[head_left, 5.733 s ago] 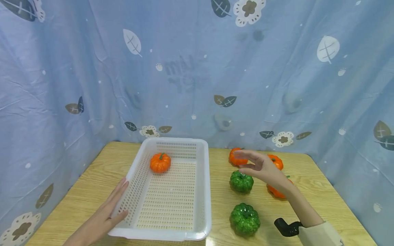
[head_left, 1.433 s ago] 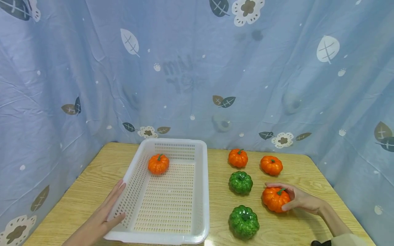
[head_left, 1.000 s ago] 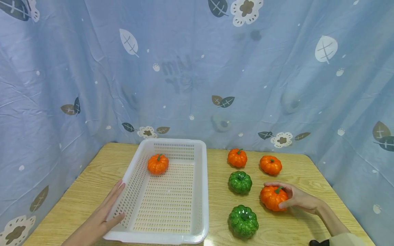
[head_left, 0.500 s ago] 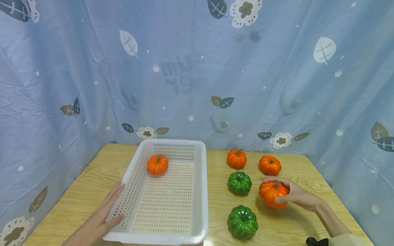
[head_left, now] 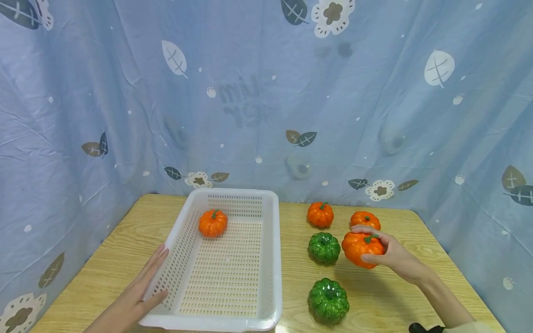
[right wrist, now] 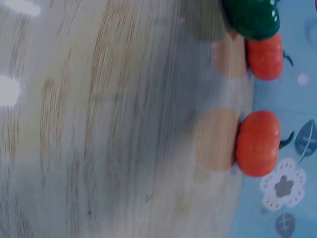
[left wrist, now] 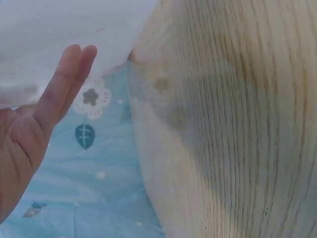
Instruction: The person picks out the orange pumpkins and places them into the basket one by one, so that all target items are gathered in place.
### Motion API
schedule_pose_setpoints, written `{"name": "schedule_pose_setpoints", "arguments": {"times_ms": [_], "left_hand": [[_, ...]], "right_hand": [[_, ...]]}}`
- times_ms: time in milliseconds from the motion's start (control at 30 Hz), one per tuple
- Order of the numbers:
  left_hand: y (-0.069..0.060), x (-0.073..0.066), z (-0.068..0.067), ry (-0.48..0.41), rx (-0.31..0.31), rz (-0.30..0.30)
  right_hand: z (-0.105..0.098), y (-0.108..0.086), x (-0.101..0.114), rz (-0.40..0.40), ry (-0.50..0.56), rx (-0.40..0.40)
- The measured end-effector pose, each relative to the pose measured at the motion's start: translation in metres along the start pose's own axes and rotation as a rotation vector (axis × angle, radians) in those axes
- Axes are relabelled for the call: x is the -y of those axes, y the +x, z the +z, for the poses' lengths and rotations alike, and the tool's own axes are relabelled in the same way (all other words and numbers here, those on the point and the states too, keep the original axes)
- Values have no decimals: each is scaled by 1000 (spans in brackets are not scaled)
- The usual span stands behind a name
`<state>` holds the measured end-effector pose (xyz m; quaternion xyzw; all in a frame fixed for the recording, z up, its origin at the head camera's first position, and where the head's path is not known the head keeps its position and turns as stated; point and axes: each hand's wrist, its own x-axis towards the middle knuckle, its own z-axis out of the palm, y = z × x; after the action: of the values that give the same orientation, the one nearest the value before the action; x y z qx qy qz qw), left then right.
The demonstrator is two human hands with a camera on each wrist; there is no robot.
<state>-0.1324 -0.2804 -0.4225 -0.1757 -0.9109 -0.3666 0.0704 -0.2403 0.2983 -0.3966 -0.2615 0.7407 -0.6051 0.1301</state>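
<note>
glossy, ribbed orange pumpkin [head_left: 356, 249] with green stem [head_left: 371, 238], right grip [head_left: 393, 255] clamped round it, left grip [head_left: 137, 294] apart, straight-fingered

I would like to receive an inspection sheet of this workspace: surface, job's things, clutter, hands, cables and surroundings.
Surface: wood-grain table, with a bright glare spot at the front.
Job's things: white basket with one orange pumpkin near its far left corner; to its right, two orange pumpkins and two green pumpkins on the table.
Clutter: nothing seen; a black item beside the right sleeve is too cut off to identify.
Hands: left hand, fingers straight, at the basket's left side; right hand grips another orange pumpkin above the table.
Cables: nothing seen.
Surroundings: blue curtain with leaf and flower prints.
</note>
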Motion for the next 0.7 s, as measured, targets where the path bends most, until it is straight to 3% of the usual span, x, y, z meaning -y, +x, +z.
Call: {"name": "schedule_pose_setpoints", "arguments": {"times_ms": [267, 700], "left_hand": [[-1, 0, 0, -3, -7, 8], [-1, -1, 0, -23, 2, 7]], "right_hand": [[18, 5, 16, -59, -82, -54], [38, 20, 33, -20, -99, -138]]}}
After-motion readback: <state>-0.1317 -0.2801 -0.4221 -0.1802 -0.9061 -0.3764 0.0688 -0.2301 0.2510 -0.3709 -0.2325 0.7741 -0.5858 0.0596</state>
